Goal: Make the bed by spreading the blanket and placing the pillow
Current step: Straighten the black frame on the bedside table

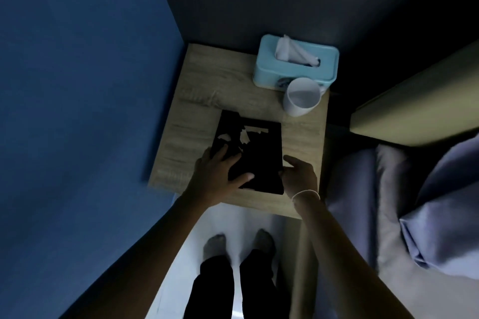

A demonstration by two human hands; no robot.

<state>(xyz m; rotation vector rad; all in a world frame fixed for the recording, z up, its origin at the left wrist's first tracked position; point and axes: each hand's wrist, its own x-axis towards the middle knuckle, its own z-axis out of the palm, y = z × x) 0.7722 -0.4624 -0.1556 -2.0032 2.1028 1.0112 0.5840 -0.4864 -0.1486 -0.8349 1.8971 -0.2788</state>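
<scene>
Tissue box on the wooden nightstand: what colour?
Light blue plastic tissue box, white tissue sticking out; head view.

Small wood-grain table point(197, 101) tucked in the corner, and it's got a light blue tissue box point(295, 63) at the back, a white mug point(302, 97) touching the box's front, and a flat black book-ish thing point(255, 153) lying toward the front edge. Bed point(363, 189) sits just beside it on the right.

**Colours at the bedside table**

The bedside table point(197, 101) has pale wood grain. At its far right corner stands a light blue tissue box point(269, 70), beside it a white mug point(300, 98). The book point(259, 153) is black with pale patches. The bedding point(363, 202) is lilac-grey.
</scene>
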